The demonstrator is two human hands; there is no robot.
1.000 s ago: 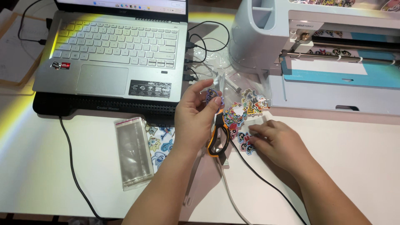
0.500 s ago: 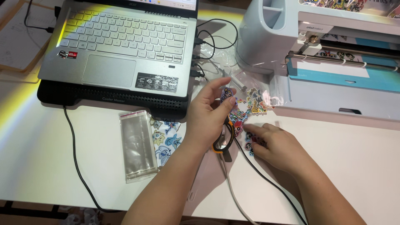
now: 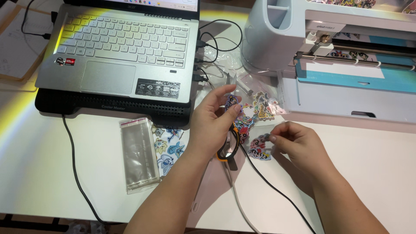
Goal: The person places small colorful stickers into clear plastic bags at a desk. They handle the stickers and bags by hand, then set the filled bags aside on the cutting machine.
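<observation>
between the laptop [image 3: 121, 56] and the cutting machine [image 3: 338, 56], low over the white counter [image 3: 381, 164], both hands work on cut-out stickers. the left hand [image 3: 212, 125] is clenched lightly around a small clear bag of stickers [image 3: 253, 106], thumb and fingertips pinching its near edge; the bag fans up and to the right from that pinch, toward the machine, so its open length points away from the wrist. the right hand [image 3: 299, 145] sits lower and to the right, thumb and forefinger closed on the edge of one loose sticker [image 3: 260, 147], which lies flat or nearly flat on the counter just left of those fingertips. this sticker is directly below the bag and a little right of the left hand's heel; the right hand is the nearer of the two to it and already grasps it. under the left hand a pair of scissors with orange handles [image 3: 227, 149] rests on the counter, crossed by a black cable [image 3: 277, 190]. further left lie a stack of empty clear sleeves [image 3: 138, 154] and more stickers [image 3: 171, 147], well apart from both hands.
</observation>
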